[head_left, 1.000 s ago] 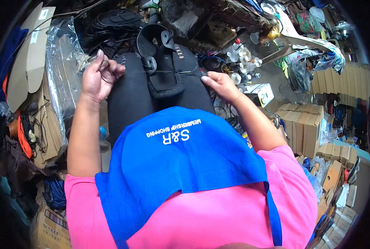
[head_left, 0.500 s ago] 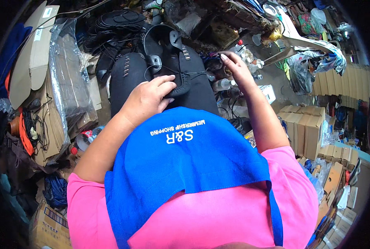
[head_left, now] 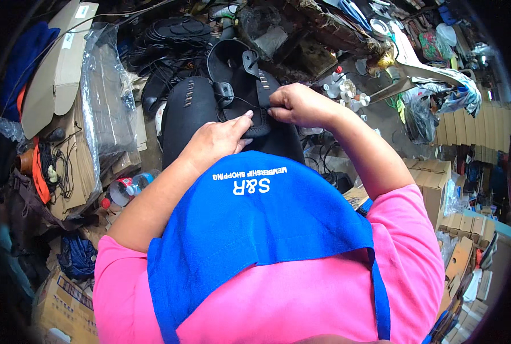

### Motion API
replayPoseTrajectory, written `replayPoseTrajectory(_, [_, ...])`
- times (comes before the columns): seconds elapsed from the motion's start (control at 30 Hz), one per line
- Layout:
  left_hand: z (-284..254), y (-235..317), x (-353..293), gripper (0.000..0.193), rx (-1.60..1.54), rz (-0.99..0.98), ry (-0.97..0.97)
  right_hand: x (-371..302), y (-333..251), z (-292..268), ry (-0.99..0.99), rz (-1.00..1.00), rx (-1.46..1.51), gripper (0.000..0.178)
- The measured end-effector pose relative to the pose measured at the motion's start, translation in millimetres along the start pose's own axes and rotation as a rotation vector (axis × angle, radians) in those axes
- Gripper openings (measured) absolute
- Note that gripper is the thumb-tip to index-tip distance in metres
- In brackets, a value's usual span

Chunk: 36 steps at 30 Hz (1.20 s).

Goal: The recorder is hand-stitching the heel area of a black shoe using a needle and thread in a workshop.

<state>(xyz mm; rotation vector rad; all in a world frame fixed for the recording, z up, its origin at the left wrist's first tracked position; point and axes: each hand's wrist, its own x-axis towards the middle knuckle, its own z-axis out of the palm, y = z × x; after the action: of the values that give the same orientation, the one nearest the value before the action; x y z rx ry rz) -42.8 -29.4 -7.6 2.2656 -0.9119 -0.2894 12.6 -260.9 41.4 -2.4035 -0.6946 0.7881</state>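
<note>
On my lap, between my black-clad thighs, lies a black leather sandal (head_left: 257,127) with its rounded, stitched end toward me. A strap with a metal stud (head_left: 224,92) stands up on its left, and a second studded strap (head_left: 249,60) rises farther off. My left hand (head_left: 221,137) is closed on the near end, thumb and fingers along its rim. At the sandal's right edge, my right hand (head_left: 301,105) is closed in a pinch; what its fingertips hold is hidden. A thin dark thread (head_left: 241,103) crosses the sandal's opening.
A heap of black cords and dark pieces (head_left: 169,40) lies beyond my knees. Plastic bottles (head_left: 347,89) stand to the right, near cardboard boxes (head_left: 427,178). On the left are cardboard sheets (head_left: 51,74), clear plastic wrap (head_left: 103,86) and a bottle with a red cap (head_left: 117,192).
My right hand has come in from the right, where its fingers were apart, to the sandal's edge and closed there. My left hand stays on the sandal's near end.
</note>
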Motion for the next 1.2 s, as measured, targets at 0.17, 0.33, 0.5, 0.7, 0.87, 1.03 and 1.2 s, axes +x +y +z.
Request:
replayPoseTrajectory(0.17, [-3.6,1.7,0.7,0.050,-0.028,-0.056,-0.041,-49.3,2.4,-13.8,0.143,0.120,0.355,0.028])
replayPoseTrajectory(0.33, [-33.7,-9.9,16.6,0.035,-0.531,-0.157,-0.079,-56.0,10.4,-6.8,0.342,0.042,0.301,0.015])
replayPoseTrajectory(0.5, [-46.3,-42.6,59.2,0.030,-0.260,-0.075,0.170,-30.1,2.7,5.7,0.363,-0.068,0.024,0.016])
replayPoseTrajectory(0.7, [-23.1,-58.8,80.8,0.040,-0.159,-0.047,0.204,-14.0,6.8,6.3,0.343,-0.086,-0.149,0.020])
replayPoseTrajectory(0.87, [-23.3,-66.6,89.8,0.038,-0.219,-0.004,0.087,-10.4,-1.6,2.3,0.325,-0.045,-0.212,0.019])
replayPoseTrajectory(1.03, [-26.7,-66.3,91.9,0.030,-0.258,-0.025,0.070,-5.7,-10.1,-1.8,0.293,-0.005,-0.322,0.023])
replayPoseTrajectory(1.2, [-26.3,-65.9,94.1,0.022,-0.413,-0.033,0.006,-3.0,-18.3,-2.6,0.273,0.039,-0.406,0.021])
